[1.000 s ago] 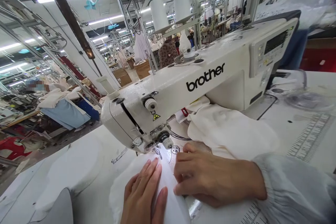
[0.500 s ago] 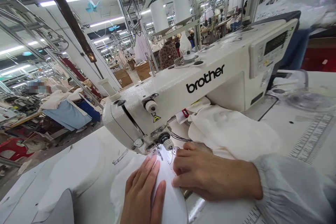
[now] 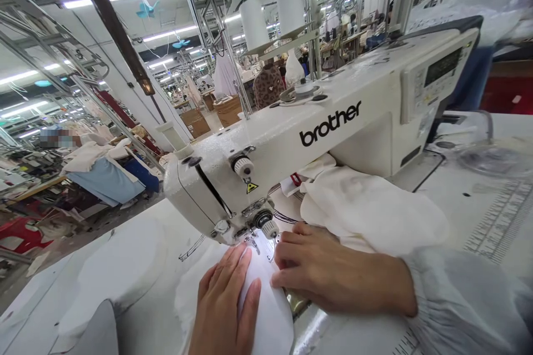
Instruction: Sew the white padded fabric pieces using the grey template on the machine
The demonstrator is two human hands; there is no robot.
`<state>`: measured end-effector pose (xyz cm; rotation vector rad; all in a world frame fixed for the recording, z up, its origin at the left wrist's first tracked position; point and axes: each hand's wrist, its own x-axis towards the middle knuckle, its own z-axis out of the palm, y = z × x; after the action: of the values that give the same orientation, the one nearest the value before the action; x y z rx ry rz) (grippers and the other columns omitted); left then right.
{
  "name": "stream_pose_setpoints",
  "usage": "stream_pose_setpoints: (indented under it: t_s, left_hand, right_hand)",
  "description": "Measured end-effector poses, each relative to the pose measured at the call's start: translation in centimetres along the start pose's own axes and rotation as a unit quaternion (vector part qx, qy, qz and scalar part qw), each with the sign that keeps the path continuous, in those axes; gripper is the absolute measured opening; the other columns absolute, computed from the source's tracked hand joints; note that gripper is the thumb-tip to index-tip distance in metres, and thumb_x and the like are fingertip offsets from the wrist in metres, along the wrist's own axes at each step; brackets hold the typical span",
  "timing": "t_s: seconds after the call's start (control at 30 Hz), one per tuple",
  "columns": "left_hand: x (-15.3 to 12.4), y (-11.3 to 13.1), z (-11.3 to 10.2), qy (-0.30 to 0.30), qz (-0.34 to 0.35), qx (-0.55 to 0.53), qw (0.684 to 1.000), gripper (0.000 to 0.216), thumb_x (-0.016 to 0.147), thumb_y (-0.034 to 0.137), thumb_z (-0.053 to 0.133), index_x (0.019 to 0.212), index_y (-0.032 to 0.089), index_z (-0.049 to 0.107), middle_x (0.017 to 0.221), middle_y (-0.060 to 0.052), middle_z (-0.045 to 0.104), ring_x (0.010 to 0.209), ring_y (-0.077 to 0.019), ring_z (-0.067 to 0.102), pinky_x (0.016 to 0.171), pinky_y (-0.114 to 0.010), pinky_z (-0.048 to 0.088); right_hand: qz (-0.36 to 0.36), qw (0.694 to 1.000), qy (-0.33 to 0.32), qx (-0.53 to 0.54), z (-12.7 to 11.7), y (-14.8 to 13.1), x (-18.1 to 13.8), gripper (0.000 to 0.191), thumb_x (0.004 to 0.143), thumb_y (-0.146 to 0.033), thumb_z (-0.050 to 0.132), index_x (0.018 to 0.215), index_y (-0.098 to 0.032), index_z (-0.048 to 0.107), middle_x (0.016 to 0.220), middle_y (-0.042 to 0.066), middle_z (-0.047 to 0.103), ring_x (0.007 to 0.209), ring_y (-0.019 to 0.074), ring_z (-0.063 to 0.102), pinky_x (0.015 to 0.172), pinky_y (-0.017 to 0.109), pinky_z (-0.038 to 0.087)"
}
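Note:
A white fabric piece (image 3: 266,310) lies under the presser foot (image 3: 252,244) of a white sewing machine (image 3: 266,141) marked "brother". My left hand (image 3: 227,299) rests flat on this cloth, fingers stretched toward the foot and thumb apart. To the right of the foot, my right hand (image 3: 308,266) is closed with curled fingers, thumb and forefinger at the cloth's right edge. Its inner fingertips are partly hidden. A lamp lights the needle area, where the needle itself is hard to make out. Behind my right hand, more off-white cloth (image 3: 370,205) is bunched beneath the machine arm.
White cut pieces (image 3: 120,266) are stacked on the table at the left. A printed ruler (image 3: 503,222) runs along the table at the right, near a clear plastic dish (image 3: 495,158). Two thread cones (image 3: 254,25) stand above the machine. Behind are other workstations and a person.
The white cloth has slid slightly forward under the presser foot, and its near edge has shifted a little left. My hands have moved only slightly with it.

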<state>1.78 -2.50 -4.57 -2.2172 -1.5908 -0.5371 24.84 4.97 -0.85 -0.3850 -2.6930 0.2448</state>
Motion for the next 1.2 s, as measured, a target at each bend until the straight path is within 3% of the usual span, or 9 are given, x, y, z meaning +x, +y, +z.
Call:
stream_pose_setpoints:
  t_s: [0.27, 0.7, 0.97, 1.07, 1.2]
  left_hand:
    - [0.4, -1.9, -0.2, -0.021, 0.098, 0.07, 0.992, 0.042, 0.092, 0.03, 0.05, 0.133, 0.019, 0.051, 0.136, -0.005, 0.061, 0.125, -0.0208, 0.058, 0.09, -0.035, 0.054]
    - [0.3, -2.0, 0.0, -0.045, 0.091, 0.092, 0.99, 0.042, 0.092, 0.031, 0.048, 0.132, 0.018, 0.056, 0.138, -0.008, 0.059, 0.126, -0.0223, 0.058, 0.091, -0.035, 0.057]
    - [0.7, -1.1, -0.4, -0.027, 0.055, 0.05, 0.997, 0.039, 0.093, 0.03, 0.049, 0.13, 0.018, 0.056, 0.136, -0.007, 0.061, 0.125, -0.0237, 0.058, 0.09, -0.04, 0.059]
    - [0.6, -0.2, -1.3, -0.023, 0.045, 0.034, 0.998, 0.038, 0.093, 0.026, 0.046, 0.128, 0.016, 0.057, 0.135, -0.008, 0.061, 0.126, -0.0238, 0.057, 0.093, -0.041, 0.058]
    - [-1.5, -0.2, -4.3, -0.028, 0.157, -0.009, 0.987, 0.04, 0.089, 0.037, 0.056, 0.124, 0.018, 0.061, 0.126, -0.006, 0.067, 0.115, -0.0225, 0.065, 0.086, -0.033, 0.06]
  right_hand:
    - [0.011, 1.0, 0.001, 0.008, 0.0, 0.0, 0.2, 0.016, 0.098, -0.019, 0.05, 0.091, -0.02, 0.065, 0.09, 0.0, 0.06, 0.084, 0.0143, 0.049, 0.081, 0.033, 0.031]
    - [0.007, 1.0, 0.004, 0.007, -0.1, -0.1, 0.2, 0.018, 0.099, -0.019, 0.048, 0.09, -0.02, 0.064, 0.089, 0.0, 0.059, 0.083, 0.0146, 0.048, 0.079, 0.033, 0.031]
    - [0.007, 1.0, 0.002, 0.006, -0.2, -0.2, 0.2, 0.019, 0.099, -0.018, 0.047, 0.092, -0.02, 0.065, 0.09, 0.001, 0.059, 0.084, 0.0149, 0.048, 0.08, 0.033, 0.031]
    - [-0.022, 1.0, 0.018, -0.005, -0.1, -0.4, 0.1, 0.019, 0.099, -0.017, 0.046, 0.095, -0.02, 0.064, 0.093, 0.002, 0.061, 0.086, 0.015, 0.05, 0.081, 0.033, 0.031]
    - [-0.072, 0.996, 0.049, -0.01, 0.0, -0.9, -0.2, 0.022, 0.099, -0.015, 0.042, 0.103, -0.019, 0.063, 0.09, 0.002, 0.062, 0.086, 0.0156, 0.052, 0.082, 0.035, 0.031]
